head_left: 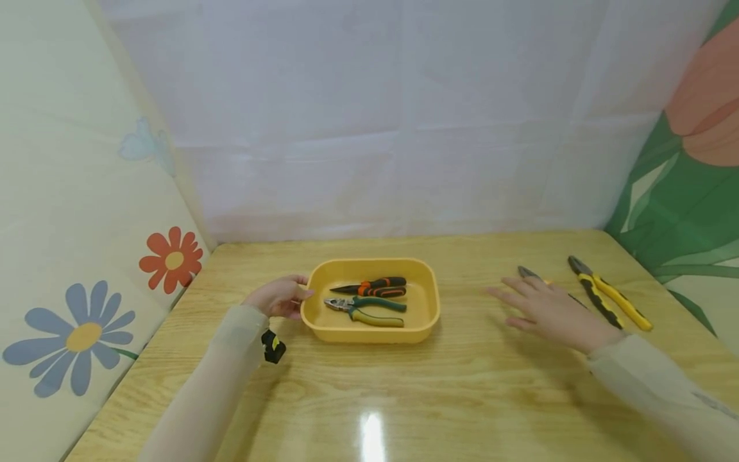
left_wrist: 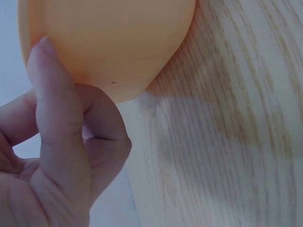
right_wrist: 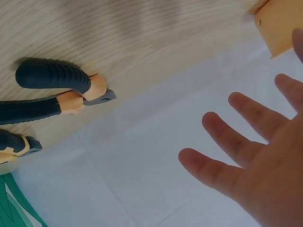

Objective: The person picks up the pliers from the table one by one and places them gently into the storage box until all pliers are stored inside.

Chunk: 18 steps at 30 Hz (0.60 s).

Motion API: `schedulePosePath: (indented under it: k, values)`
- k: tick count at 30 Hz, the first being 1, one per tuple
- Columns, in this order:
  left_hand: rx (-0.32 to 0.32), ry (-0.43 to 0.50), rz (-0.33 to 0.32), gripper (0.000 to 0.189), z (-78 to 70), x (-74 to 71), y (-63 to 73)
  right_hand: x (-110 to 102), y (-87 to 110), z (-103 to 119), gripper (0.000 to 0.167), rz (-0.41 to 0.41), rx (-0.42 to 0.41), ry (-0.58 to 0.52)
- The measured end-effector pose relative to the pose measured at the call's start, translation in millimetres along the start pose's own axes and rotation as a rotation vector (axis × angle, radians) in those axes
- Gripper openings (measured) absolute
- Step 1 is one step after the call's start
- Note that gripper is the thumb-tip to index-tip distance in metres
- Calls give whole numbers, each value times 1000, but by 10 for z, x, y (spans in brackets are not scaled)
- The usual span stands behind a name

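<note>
My left hand (head_left: pixel 280 298) pinches the left rim of a yellow plastic tray (head_left: pixel 369 335) between thumb and fingers; the left wrist view shows the thumb on the tray's inner wall. Inside lie needle-nose pliers (head_left: pixel 388 291) with black and orange handles, and combination pliers (head_left: pixel 378 319) with green and yellow handles. To the right, my right hand (head_left: pixel 554 314) hovers with fingers spread, holding nothing. Partly hidden behind it are pliers (head_left: pixel 528 273) whose dark, orange-trimmed handles (right_wrist: pixel 52 75) show in the right wrist view. Yellow-and-black pliers (head_left: pixel 600 295) lie just beyond that hand.
The wood-grain table (head_left: pixel 462 391) runs back to a pale cloth wall (head_left: pixel 381 179). Flower-patterned cloths flank it on both sides. A small black object with a yellow mark (head_left: pixel 274 347) shows at the left wrist.
</note>
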<state>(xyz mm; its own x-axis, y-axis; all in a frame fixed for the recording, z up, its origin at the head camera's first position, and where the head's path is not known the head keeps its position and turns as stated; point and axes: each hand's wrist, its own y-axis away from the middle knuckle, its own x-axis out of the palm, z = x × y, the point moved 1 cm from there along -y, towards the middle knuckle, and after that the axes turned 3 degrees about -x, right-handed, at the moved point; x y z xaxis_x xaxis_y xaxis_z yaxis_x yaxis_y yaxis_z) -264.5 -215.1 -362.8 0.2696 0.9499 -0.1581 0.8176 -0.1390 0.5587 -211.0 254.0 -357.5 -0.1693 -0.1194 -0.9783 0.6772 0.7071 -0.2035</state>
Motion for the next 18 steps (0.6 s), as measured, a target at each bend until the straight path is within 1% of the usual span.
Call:
schedulePosePath:
  k: [5,10,15,18]
  values:
    - [2,-11,1,30,-8,2,6,15,35,-75,58,17,39,-19]
    - [4,-24,-6,32,-11,3,11,6,63,-115,60,-14,24,36]
    - [0,-22,-9,34,-4,3,4,2,81,-148,57,-25,29,54]
    - [-1,-20,-10,33,1,-5,-5,5,86,-180,56,-59,8,71]
